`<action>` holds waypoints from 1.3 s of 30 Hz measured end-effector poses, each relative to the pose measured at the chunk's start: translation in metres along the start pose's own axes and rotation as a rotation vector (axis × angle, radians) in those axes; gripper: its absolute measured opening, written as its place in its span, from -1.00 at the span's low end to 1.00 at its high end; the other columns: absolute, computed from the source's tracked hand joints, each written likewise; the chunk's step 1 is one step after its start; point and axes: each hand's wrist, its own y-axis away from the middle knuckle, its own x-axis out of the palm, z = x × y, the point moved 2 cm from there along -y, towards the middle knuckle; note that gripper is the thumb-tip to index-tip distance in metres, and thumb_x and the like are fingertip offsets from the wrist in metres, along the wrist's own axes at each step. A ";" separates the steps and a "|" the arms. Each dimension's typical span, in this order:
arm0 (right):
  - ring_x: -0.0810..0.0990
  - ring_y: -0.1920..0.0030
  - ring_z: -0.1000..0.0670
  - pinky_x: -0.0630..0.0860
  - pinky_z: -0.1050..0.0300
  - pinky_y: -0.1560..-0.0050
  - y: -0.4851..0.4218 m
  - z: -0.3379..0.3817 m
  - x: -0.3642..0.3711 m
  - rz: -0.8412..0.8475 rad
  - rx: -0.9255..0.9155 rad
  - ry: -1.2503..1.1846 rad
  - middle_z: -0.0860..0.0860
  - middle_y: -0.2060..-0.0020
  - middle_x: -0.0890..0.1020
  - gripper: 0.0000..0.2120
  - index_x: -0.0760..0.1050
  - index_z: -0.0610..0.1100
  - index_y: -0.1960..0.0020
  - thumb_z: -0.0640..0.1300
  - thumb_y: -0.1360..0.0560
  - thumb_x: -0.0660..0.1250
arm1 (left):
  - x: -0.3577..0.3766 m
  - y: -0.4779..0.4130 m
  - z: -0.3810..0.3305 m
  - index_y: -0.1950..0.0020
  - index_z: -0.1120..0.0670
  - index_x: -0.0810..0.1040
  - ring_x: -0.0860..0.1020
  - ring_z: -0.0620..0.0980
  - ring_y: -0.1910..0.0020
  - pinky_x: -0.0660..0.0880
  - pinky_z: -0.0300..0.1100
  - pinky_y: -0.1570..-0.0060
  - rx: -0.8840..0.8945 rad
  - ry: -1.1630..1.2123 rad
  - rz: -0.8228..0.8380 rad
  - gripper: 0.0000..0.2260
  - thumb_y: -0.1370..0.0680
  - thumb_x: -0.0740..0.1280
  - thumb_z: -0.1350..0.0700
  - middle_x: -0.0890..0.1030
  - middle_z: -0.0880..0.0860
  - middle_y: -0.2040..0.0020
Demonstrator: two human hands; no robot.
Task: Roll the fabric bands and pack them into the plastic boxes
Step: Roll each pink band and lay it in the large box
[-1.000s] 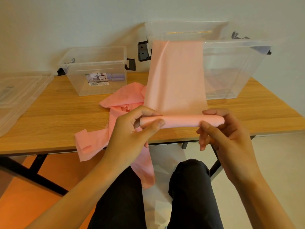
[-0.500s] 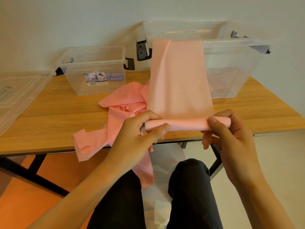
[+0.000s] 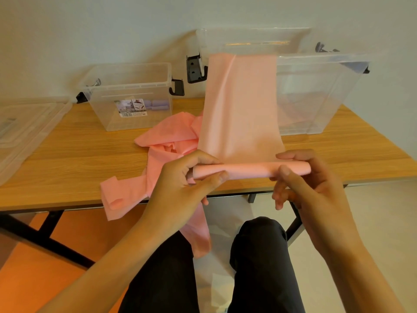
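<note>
A wooden table [image 3: 67, 159] is seen across the view. A large clear plastic box [image 3: 316, 91] is stood on it at 1 o'clock and a smaller box [image 3: 126, 86] at 11 o'clock. A pink fabric band [image 3: 241, 105] is draped over the large box's near rim and drawn down to a roll [image 3: 248, 170] held above the table's near edge. The roll's left end is pinched between thumb and curled fingers of the left hand [image 3: 180, 190]. Its right end is pinched by the right hand [image 3: 316, 188]. Compared with half a second ago, that index finger is laid straighter along the top, and the roll is barely moved.
</note>
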 end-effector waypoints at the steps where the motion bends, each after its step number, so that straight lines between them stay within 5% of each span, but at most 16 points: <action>1: 0.56 0.35 -0.10 0.55 0.09 0.34 0.000 0.000 0.001 0.019 0.001 0.007 -0.15 0.28 0.59 -0.61 0.56 -0.21 -0.12 -0.01 -0.38 0.44 | 0.000 0.000 0.000 0.06 0.07 0.65 0.52 -0.18 0.40 0.46 -0.32 0.41 -0.012 0.010 -0.010 -0.93 -0.48 0.44 0.12 0.59 -0.13 0.31; 9: 0.51 0.42 -0.09 0.51 0.10 0.35 -0.002 -0.006 0.000 -0.042 0.046 0.023 -0.14 0.33 0.61 -0.62 0.57 -0.30 0.04 0.02 -0.39 0.46 | -0.003 -0.002 0.005 -0.07 0.06 0.65 0.53 -0.07 0.22 0.52 -0.19 0.42 -0.004 0.005 -0.006 -0.79 -0.45 0.51 0.14 0.64 0.03 0.11; 18: 0.55 0.36 -0.13 0.43 -0.20 0.23 -0.004 -0.007 0.004 -0.011 0.016 0.012 -0.18 0.24 0.63 -0.63 0.51 -0.25 -0.17 -0.10 -0.43 0.44 | -0.003 -0.001 0.003 0.05 0.11 0.62 0.52 -0.10 0.38 0.48 -0.24 0.43 -0.036 0.019 -0.040 -0.94 -0.54 0.42 0.13 0.63 0.07 0.31; 24: 0.52 0.43 -0.09 0.43 -0.10 0.30 -0.006 -0.010 0.002 -0.027 0.007 0.045 -0.13 0.36 0.60 -0.67 0.56 -0.27 -0.07 -0.02 -0.46 0.40 | -0.005 -0.004 0.000 0.00 0.07 0.65 0.53 -0.13 0.30 0.49 -0.27 0.42 0.012 -0.003 -0.038 -0.86 -0.46 0.49 0.14 0.62 -0.11 0.21; 30: 0.51 0.44 -0.06 0.46 0.12 0.36 -0.008 -0.009 0.001 -0.033 0.006 0.039 -0.12 0.41 0.58 -0.68 0.52 -0.26 0.02 0.02 -0.49 0.36 | -0.004 0.000 0.000 0.07 0.11 0.65 0.52 -0.12 0.37 0.49 -0.27 0.42 -0.005 -0.001 -0.053 -0.93 -0.49 0.46 0.14 0.62 0.10 0.27; 36: 0.54 0.36 -0.20 0.48 -0.34 0.27 -0.007 -0.006 0.002 0.028 -0.049 0.081 -0.14 0.33 0.60 -0.64 0.57 -0.13 -0.11 0.08 -0.44 0.46 | 0.000 -0.003 0.001 0.06 0.14 0.66 0.53 -0.06 0.38 0.48 -0.23 0.44 -0.074 0.077 -0.046 -0.83 -0.48 0.42 0.05 0.66 0.09 0.31; 39: 0.54 0.37 -0.20 0.49 -0.31 0.29 -0.007 -0.004 0.000 0.021 -0.059 0.095 -0.19 0.32 0.59 -0.69 0.60 -0.17 -0.03 0.03 -0.43 0.48 | -0.002 -0.003 0.002 -0.02 0.11 0.66 0.58 -0.06 0.31 0.51 -0.19 0.43 -0.053 0.053 -0.036 -0.81 -0.47 0.43 0.06 0.68 0.07 0.24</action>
